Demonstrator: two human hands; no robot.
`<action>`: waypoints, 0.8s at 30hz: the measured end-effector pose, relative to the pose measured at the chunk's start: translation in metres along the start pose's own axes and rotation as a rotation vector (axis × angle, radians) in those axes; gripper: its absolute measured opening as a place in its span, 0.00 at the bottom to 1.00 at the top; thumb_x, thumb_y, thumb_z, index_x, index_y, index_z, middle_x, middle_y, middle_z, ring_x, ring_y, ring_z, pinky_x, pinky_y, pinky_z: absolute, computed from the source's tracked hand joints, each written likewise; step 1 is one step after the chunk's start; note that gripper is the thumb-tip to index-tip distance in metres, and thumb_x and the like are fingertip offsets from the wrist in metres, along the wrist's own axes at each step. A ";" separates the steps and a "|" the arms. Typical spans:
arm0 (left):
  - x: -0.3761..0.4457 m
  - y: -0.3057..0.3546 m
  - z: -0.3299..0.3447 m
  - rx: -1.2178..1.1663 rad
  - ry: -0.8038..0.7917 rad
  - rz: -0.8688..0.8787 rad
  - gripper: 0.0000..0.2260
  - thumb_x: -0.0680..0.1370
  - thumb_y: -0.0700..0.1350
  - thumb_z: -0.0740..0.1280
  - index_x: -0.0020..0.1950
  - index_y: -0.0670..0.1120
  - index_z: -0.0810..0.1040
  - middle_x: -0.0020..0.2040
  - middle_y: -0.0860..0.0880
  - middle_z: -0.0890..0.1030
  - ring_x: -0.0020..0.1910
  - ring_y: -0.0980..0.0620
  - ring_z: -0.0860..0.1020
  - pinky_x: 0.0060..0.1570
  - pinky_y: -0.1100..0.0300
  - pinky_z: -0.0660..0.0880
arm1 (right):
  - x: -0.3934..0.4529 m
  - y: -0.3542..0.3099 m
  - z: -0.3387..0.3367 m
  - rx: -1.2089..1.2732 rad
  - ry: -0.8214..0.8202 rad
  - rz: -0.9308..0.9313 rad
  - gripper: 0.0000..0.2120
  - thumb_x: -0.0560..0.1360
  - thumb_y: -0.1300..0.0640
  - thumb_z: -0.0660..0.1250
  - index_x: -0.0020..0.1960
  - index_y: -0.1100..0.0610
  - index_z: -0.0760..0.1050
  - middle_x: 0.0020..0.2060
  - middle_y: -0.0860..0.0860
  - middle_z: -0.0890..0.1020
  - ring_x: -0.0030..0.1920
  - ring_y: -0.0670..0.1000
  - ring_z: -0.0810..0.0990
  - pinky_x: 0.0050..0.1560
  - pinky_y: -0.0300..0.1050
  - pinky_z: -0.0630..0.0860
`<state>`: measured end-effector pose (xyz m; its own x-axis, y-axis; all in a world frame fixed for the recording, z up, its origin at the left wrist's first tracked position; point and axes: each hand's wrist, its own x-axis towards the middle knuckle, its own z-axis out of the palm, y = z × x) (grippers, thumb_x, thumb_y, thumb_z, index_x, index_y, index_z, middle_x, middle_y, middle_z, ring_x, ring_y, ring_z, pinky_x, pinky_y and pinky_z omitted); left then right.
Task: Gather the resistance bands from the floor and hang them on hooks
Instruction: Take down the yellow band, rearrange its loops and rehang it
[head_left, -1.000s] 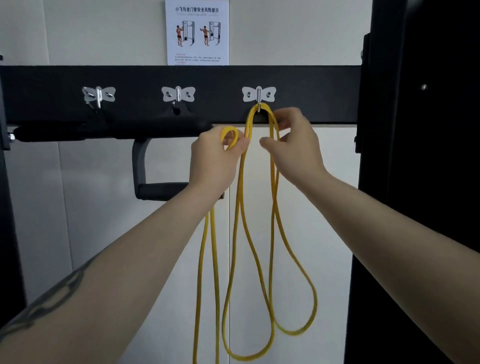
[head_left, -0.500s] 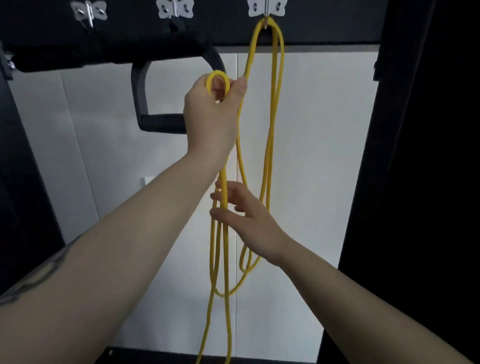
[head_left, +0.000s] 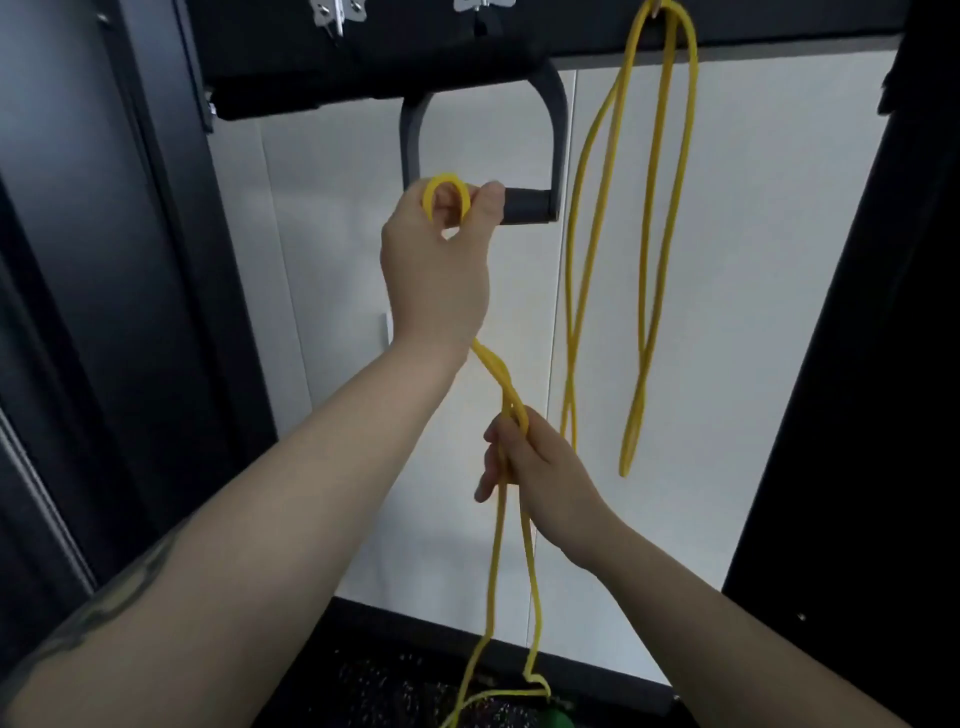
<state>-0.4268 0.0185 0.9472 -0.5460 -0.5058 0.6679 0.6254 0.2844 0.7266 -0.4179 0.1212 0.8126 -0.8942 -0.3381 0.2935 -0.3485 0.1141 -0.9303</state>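
Note:
One yellow resistance band (head_left: 647, 218) hangs doubled from the rightmost hook at the top edge, free of both hands. A second yellow band (head_left: 498, 561) runs from my left hand (head_left: 436, 270), which pinches its top loop near the black handle, down through my right hand (head_left: 535, 467), closed around its strands, and on to the floor. Two silver hooks (head_left: 335, 10) show on the black rail at the top left and middle; the middle hook carries the handle.
A black D-shaped handle (head_left: 524, 205) hangs from the rail just behind my left hand. Dark rack uprights (head_left: 852, 364) stand at both sides of the white wall panel. A green object (head_left: 553, 719) lies on the speckled floor at the bottom.
The view has tilted down and shifted left. My right hand left the hung band, dropped and closed on the second band's strands. My left hand moved left, still holding the top loop.

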 end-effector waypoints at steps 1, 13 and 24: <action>0.000 0.001 -0.013 -0.003 0.014 0.001 0.09 0.76 0.50 0.69 0.40 0.46 0.76 0.43 0.46 0.84 0.36 0.53 0.75 0.40 0.57 0.72 | -0.001 -0.005 0.005 0.044 0.013 0.018 0.12 0.83 0.53 0.55 0.46 0.56 0.72 0.29 0.50 0.75 0.30 0.51 0.78 0.44 0.54 0.78; -0.052 -0.015 -0.205 0.291 -0.832 -0.373 0.08 0.74 0.46 0.72 0.53 0.51 0.84 0.48 0.45 0.84 0.49 0.54 0.81 0.45 0.62 0.77 | -0.047 -0.099 0.077 -0.190 0.044 -0.029 0.06 0.74 0.66 0.63 0.43 0.63 0.79 0.19 0.38 0.71 0.21 0.38 0.70 0.22 0.28 0.63; -0.087 0.037 -0.260 0.249 -0.971 -0.100 0.05 0.77 0.43 0.68 0.48 0.45 0.82 0.32 0.50 0.82 0.34 0.53 0.83 0.43 0.58 0.76 | -0.118 -0.152 0.140 -0.319 0.104 0.142 0.07 0.73 0.67 0.59 0.43 0.55 0.68 0.27 0.48 0.72 0.28 0.48 0.67 0.29 0.40 0.62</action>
<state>-0.2113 -0.1385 0.8748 -0.8768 0.3149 0.3634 0.4784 0.4949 0.7254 -0.2200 0.0130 0.8891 -0.9580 -0.2034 0.2022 -0.2743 0.4443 -0.8529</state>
